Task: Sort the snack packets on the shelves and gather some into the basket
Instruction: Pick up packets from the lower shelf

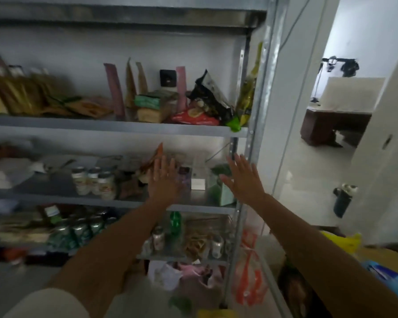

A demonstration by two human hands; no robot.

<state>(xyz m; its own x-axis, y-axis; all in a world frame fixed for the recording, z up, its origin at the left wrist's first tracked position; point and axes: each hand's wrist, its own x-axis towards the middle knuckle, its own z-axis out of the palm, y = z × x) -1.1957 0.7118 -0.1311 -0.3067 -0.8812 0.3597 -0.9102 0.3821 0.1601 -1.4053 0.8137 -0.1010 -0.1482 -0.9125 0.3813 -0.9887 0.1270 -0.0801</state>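
Grey metal shelving [115, 128] fills a dim storeroom, a doorway to a brighter room standing open at the right. A person reaches toward the middle shelf with both arms out, the left hand [163, 177] and the right hand [241, 177] each spread flat, fingers apart, gripping nothing.

Snack packets [200, 104] crowd the shelf above the hands: a black bag tipped against a red one at the right end, a yellow-green packet [247, 92] standing upright against the corner post, tall pink and brown pouches upright behind a stack of green and yellow bricks, and a row of yellow bags slumped at the far left. No basket can be made out in this view.

Between the two palms, on the middle shelf, stands what looks like a clear box [197, 177] with a white label; motion blur leaves its contents uncertain. A green packet [218, 187] lies just beside the right hand, nearer to it than to the left, while an orange-brown pouch [153, 159] leans upright behind the left fingertips. White-lidded jars [93, 182] sit well to the left.

Judging by the pose, the hands look set to close in from either side on the box, so the likely grasp runs left to right across the shelf.
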